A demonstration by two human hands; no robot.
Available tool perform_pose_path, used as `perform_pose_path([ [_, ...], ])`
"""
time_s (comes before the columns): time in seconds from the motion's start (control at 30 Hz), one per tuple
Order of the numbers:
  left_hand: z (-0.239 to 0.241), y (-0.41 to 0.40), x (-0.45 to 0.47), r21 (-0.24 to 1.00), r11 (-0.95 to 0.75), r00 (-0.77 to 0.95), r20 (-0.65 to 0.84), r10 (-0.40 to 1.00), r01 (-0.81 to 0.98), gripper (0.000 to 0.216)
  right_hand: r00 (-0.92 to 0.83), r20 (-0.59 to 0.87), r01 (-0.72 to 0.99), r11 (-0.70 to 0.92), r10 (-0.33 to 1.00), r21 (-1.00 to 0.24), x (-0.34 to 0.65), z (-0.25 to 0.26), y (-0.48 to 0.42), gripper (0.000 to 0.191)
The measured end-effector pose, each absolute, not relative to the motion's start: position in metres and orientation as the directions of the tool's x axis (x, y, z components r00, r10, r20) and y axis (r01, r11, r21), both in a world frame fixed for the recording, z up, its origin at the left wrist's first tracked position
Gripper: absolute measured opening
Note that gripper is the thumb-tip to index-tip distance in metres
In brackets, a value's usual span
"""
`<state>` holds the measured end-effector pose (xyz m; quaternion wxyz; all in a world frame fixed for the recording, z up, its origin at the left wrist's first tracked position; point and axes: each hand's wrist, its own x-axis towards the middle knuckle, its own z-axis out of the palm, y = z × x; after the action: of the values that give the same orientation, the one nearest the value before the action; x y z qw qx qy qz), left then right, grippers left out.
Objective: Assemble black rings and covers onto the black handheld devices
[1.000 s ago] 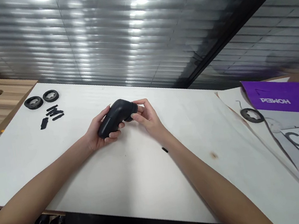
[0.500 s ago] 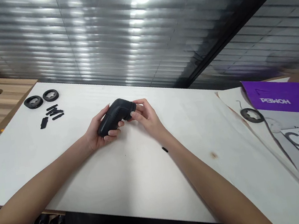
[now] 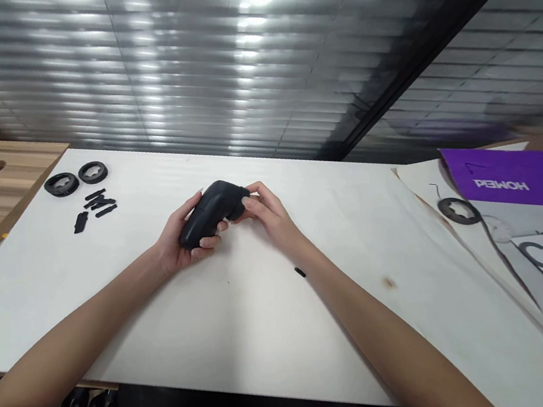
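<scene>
My left hand (image 3: 180,240) is wrapped round the lower part of a black, bent, handle-shaped piece (image 3: 211,208), held above the white table. At its upper right end, my right hand (image 3: 267,211) pinches the collar-like tip between thumb and fingers. The far side of that tip is hidden behind the fingers. A small black strip (image 3: 300,272) lies on the table beside my right forearm.
At the back left lie black rings (image 3: 93,172) and several small flat black parts (image 3: 99,202). Another black ring (image 3: 458,211) rests on paper at the right, near a purple and white printed sheet (image 3: 515,179). Metallic slatted blinds (image 3: 191,60) stand behind the table (image 3: 167,326).
The bent black piece has turned slightly in my hands. My right thumb has shifted a little up and right along its tip. The loose parts on the table have not moved.
</scene>
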<state>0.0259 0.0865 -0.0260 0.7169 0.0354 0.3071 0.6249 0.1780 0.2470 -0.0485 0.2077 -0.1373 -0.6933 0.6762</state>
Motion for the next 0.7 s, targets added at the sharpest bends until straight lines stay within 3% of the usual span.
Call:
perform_pose_path([
  [0.2,-0.0262,0.0862,0.0260,0.486,0.208,0.007,-0.383,0.924,-0.849,0.066,-0.872,0.163,-0.150,0.066,0.462,-0.986,0.1784,-0.0516,0.2472,0.054],
  [0.7,-0.0250,0.0861,0.0248,0.440,0.208,0.023,-0.390,0.921,-0.873,0.067,-0.859,0.162,-0.118,0.119,0.486,-0.986,0.1770,-0.0524,0.2473,0.055],
])
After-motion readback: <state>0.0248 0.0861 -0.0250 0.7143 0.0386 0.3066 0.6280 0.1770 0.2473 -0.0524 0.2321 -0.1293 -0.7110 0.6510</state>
